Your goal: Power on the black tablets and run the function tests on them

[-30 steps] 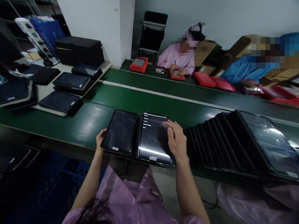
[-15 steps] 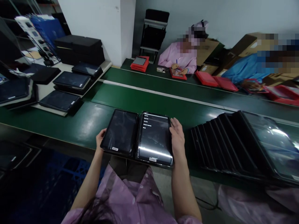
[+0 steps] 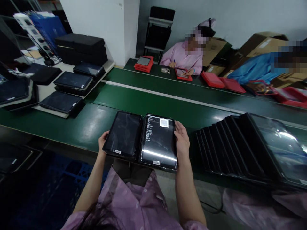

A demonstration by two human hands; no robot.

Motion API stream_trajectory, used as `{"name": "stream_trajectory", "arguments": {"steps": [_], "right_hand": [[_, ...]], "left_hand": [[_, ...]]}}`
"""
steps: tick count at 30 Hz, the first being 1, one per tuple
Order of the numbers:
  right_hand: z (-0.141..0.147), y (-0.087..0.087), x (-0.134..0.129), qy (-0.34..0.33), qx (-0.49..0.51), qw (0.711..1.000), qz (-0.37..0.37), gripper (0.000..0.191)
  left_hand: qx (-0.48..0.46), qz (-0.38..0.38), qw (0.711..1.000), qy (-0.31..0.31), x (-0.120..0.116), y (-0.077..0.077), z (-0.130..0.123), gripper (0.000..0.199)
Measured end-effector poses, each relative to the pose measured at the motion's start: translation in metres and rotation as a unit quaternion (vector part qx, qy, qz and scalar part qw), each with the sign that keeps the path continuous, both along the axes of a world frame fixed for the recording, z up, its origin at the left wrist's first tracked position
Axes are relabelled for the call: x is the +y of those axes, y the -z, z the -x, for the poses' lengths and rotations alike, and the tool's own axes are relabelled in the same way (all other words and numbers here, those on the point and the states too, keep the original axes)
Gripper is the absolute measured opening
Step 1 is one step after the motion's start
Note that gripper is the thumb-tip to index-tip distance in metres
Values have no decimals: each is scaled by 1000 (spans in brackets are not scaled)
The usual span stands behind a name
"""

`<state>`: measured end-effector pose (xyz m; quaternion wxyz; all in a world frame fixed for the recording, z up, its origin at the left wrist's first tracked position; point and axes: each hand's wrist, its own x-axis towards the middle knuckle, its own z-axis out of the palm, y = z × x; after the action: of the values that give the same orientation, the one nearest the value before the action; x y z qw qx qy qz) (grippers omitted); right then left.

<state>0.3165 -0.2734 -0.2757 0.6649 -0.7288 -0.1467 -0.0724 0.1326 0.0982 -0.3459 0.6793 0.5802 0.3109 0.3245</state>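
Two black tablets lie side by side on the near edge of the green bench. The left tablet (image 3: 123,135) has a dark screen and a small white label at its lower edge. On the right tablet (image 3: 158,142), the lit screen shows lines of white text and a white code square near the top; a strip of light reflects across it. My left hand (image 3: 103,142) is closed around the left tablet's outer edge, its fingers partly hidden underneath. Along the outer edge of the right tablet, my right hand (image 3: 182,140) holds its side with the fingers bent slightly.
A leaning row of several black tablets (image 3: 230,147) stands at right. More tablets (image 3: 73,80) sit on a pale board at left, by black boxes (image 3: 81,49). Across the green bench (image 3: 134,94), two people handle items in red trays (image 3: 212,80). Blue crates show below.
The right tablet's screen has gone from a short menu list to a denser text page with a white code square. Both my hands stay in place. Across the bench, a co-worker's hands have moved apart.
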Motion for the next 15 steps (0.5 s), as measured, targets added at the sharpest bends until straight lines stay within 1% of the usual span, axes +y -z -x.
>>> {"name": "stream_trajectory", "arguments": {"steps": [3, 5, 7, 8, 9, 10, 12, 15], "right_hand": [[0, -1, 0, -6, -14, 1000, 21, 65], [1, -4, 1, -10, -23, 999, 43, 71], [3, -10, 1, -17, -28, 997, 66, 85], [4, -15, 1, -21, -29, 996, 76, 88], [7, -21, 1, -23, -31, 996, 84, 87], [10, -28, 2, -20, -34, 995, 91, 81], [18, -43, 4, 0, -49, 992, 120, 63], [31, -64, 9, 29, -124, 972, 196, 40]], "left_hand": [[-2, -4, 1000, -1, 0, -1, 0, 36], [3, -6, 1000, -3, 1, -1, -1, 35], [6, -9, 1000, -2, 1, -1, -1, 35], [4, -11, 1000, -2, 1, -1, -1, 35], [1, -13, 1000, 0, 1, -1, -1, 34], [-2, -15, 1000, 1, 1, -1, 0, 34], [-8, -13, 1000, 3, 0, -2, 0, 33], [-10, -5, 1000, 9, -2, -3, 1, 34]]}}
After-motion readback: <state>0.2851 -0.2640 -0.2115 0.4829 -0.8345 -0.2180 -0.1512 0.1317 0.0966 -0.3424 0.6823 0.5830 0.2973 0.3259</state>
